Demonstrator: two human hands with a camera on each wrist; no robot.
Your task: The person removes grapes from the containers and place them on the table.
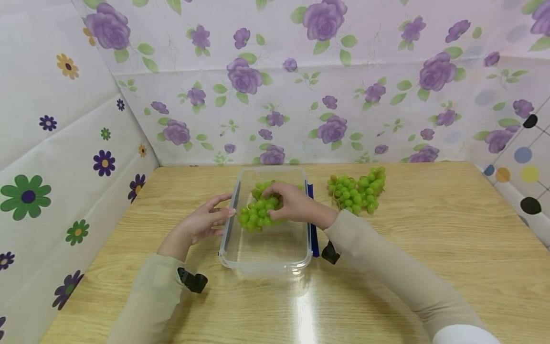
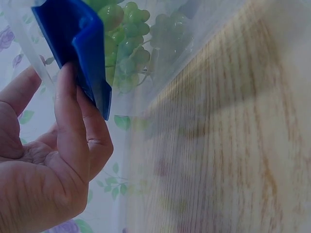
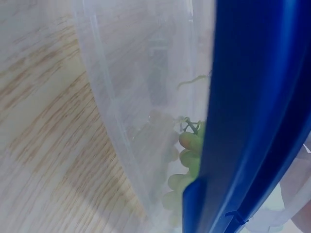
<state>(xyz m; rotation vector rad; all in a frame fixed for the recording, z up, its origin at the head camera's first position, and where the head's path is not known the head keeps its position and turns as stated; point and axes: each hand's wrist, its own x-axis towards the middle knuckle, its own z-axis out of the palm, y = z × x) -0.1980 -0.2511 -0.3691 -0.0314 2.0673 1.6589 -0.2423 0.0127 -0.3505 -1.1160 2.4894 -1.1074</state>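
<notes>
A clear plastic container (image 1: 266, 251) with blue side latches stands on the table. Inside it lies a bunch of green grapes (image 1: 256, 216). My right hand (image 1: 296, 204) reaches in over the rim and holds the bunch between thumb and fingers. My left hand (image 1: 204, 222) is at the container's left side, its fingertips touching the wall and rim. In the left wrist view the left fingers (image 2: 73, 116) touch a blue latch (image 2: 85, 48). The right wrist view shows another blue latch (image 3: 243, 111) up close, with grapes (image 3: 187, 158) behind the clear wall; most of the right hand is hidden there.
More green grapes (image 1: 358, 188) lie on the wooden table (image 1: 429, 229) to the right of the container. Behind the table hangs a cloth with purple flowers (image 1: 245, 76). A white flowered sheet (image 1: 77, 157) covers the left side.
</notes>
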